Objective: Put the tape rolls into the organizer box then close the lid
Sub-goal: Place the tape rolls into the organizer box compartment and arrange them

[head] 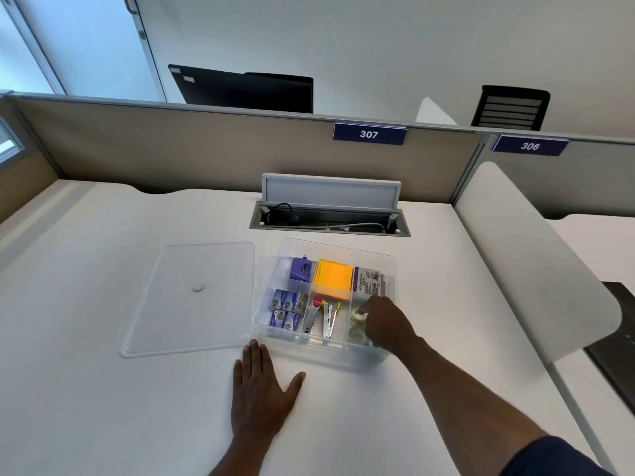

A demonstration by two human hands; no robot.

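bright, even | soft shadows | sharp focus | wide-angle edge distortion

Your left hand (263, 389) and right hand (386, 321) are bare, with no gloves, rings or watch showing. Both forearms are uncovered. A dark navy sleeve (556, 458) covers your right upper arm.

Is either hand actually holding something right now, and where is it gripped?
The right hand pinches a tape roll by its rim over the organizer box. The left hand lies flat, empty.
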